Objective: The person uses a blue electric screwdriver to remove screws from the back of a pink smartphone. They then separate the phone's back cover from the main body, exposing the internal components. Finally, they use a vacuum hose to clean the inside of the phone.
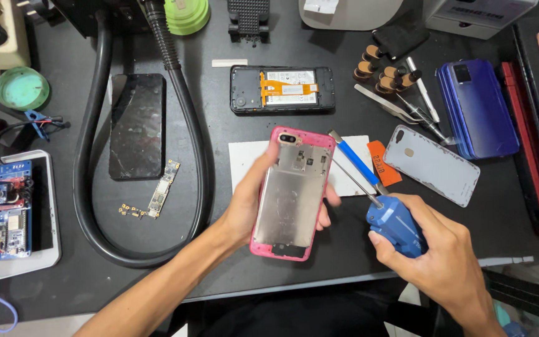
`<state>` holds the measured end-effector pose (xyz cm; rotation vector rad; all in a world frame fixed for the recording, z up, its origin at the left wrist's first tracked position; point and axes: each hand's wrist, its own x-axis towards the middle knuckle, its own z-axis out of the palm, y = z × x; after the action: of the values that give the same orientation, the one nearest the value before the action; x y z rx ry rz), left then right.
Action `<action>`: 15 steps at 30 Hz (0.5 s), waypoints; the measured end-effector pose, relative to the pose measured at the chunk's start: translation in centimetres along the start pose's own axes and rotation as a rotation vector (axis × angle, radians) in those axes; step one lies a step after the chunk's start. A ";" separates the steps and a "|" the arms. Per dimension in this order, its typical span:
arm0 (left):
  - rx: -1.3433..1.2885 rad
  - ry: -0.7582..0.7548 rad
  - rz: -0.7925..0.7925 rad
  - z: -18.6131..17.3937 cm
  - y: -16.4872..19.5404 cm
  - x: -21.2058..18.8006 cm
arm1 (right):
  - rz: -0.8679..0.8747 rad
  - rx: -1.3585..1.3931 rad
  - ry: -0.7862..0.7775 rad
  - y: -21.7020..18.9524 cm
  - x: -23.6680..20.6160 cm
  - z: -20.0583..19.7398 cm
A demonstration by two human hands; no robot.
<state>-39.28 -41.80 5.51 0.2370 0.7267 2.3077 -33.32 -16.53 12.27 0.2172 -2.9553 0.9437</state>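
Observation:
My left hand grips a pink phone frame from its left side, its bare metal inner plate facing up, lifted just above the dark bench. My right hand is closed on a blue-handled screwdriver; its thin shaft points up-left and the tip sits near the frame's upper right edge. Under the frame lies a white pad. A blue flat pry tool rests on that pad beside the screwdriver shaft.
An opened black phone lies further back. A cracked black screen, a small circuit board and a thick black hose are at left. Tweezers, a grey back cover and blue phones lie right.

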 end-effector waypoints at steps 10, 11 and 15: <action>-0.069 0.009 0.009 0.3 0.9 -0.1 | -0.048 -0.041 0.065 0.9 0.2 -0.3; -0.064 0.007 0.008 0.3 0.9 -0.1 | -0.057 -0.039 0.074 1.0 0.3 -0.4; -0.085 -0.006 -0.012 0.4 0.8 0.0 | -0.067 -0.043 0.067 1.0 0.5 -0.9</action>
<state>-39.59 -42.10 6.31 0.2002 0.6239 2.3192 -33.96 -15.24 12.44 0.2753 -2.8845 0.8610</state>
